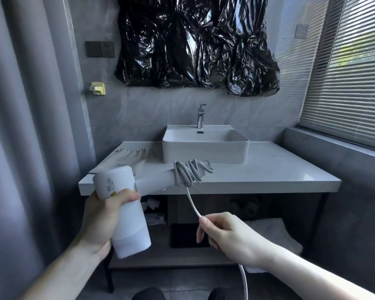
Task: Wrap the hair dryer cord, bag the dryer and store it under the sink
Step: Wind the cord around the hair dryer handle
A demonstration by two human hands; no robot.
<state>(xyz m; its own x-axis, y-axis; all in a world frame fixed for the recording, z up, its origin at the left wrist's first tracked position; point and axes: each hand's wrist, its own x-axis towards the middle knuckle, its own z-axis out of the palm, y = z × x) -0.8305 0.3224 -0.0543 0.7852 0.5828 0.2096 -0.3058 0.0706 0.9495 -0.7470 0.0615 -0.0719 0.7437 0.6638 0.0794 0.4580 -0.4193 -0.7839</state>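
Two hands work in front of the counter [268, 169]: the left hand [104, 217] curls its fingers round the barrel of the white hair dryer [126, 204], which it holds in the air below the counter's front edge, and the right hand [225, 230] pinches the white cord [193, 202] between thumb and fingertips. The dryer's handle points up and to the right, and several turns of cord are bunched loosely round its far end; from there one strand drops to the right hand, passes behind it and runs on down out of the frame. On the wall at left are two dark switch plates [100, 49] and one small yellow holder [98, 88]. A pale cloth bag [130, 156] lies flat on the counter's left part, its near end hidden behind the dryer. One white basin [205, 146] sits on the counter with one chrome tap [201, 115] behind it, and crinkled black plastic sheeting [195, 44] covers the wall above. Under the counter a shelf holds dim items hard to make out, among them a dark flat shape [188, 234] and something white [275, 232]. Slatted blinds [344, 72] fill the right side.
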